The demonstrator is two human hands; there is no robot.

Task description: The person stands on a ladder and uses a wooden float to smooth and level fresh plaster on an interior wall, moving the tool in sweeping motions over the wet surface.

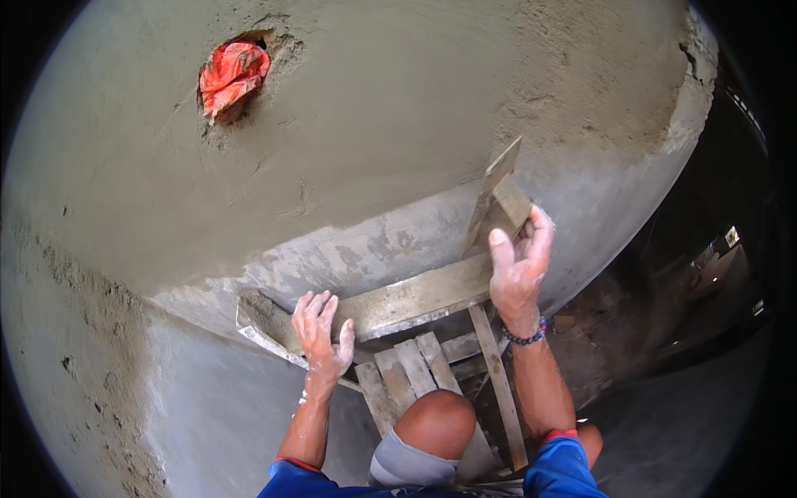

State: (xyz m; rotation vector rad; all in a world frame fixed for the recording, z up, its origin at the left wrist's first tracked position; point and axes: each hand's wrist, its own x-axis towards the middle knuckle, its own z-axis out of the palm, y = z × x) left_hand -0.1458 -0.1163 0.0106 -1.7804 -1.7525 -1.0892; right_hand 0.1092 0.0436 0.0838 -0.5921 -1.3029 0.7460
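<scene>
My right hand (pixel 519 274) has its thumb and fingers curled about the block handle of a plastering float (pixel 491 195), whose thin flat blade stands on edge close to the wall. My left hand (pixel 322 334) lies with fingers spread over a cement-coated wooden board (pixel 407 299), which runs along the foot of the fresh plaster. Nothing shows in the left fingers. Wet grey plaster (pixel 374 108) covers the upper wall, smooth in the middle and rougher at upper right. Below it runs a paler, patchy strip (pixel 357 253).
Crumpled red plastic (pixel 232 79) fills a hole in the wall. Under me is a scaffold of wooden planks (pixel 398 373) with a narrow slanting timber (pixel 498 386). My bent knee (pixel 436 423) is close to the board. A dark lower area with rubble (pixel 581 349) lies at right.
</scene>
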